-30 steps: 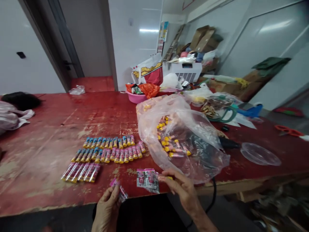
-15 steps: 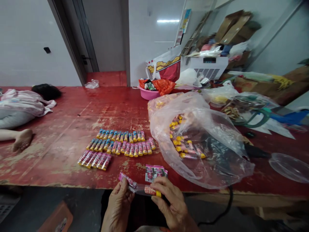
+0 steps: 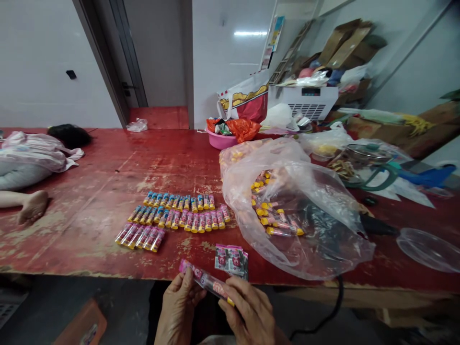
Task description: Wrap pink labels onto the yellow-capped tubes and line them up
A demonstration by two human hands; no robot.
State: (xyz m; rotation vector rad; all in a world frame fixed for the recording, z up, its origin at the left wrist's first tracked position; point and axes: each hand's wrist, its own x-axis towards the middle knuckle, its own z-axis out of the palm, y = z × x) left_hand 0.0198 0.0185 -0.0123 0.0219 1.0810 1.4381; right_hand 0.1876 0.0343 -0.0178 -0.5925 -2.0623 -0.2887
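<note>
Pink and clear plastic meet between your hands: your left hand (image 3: 176, 302) pinches a printed wrapper (image 3: 190, 266) between thumb and fingers, while your right hand (image 3: 249, 306) grips a clear tube (image 3: 217, 288) near its yellow end. Half a second ago the tube pointed almost level toward the wrapper; now the two slant in one line, down toward your right hand. That change suggests fitting is under way, though whether the wrapper's mouth already surrounds the tube cannot be told. Both lie just over the near edge (image 3: 89, 274) of the red table (image 3: 172, 163), partly above your lap.

Spare wrappers (image 3: 235, 259) lie just beyond your right hand, near enough for a knuckle to nudge. Farther right, an open plastic bag (image 3: 298, 249) of tubes spreads almost to the edge, leaving your right side tight; a black cord (image 3: 332, 306) hangs below it. Ahead and to the left stand three rows of wrapped tubes (image 3: 196, 222), the nearest row short, with tabletop beside it for your left hand. At far left, a person (image 3: 36, 153) lies on the table, one bare foot well apart from the rows.
</note>
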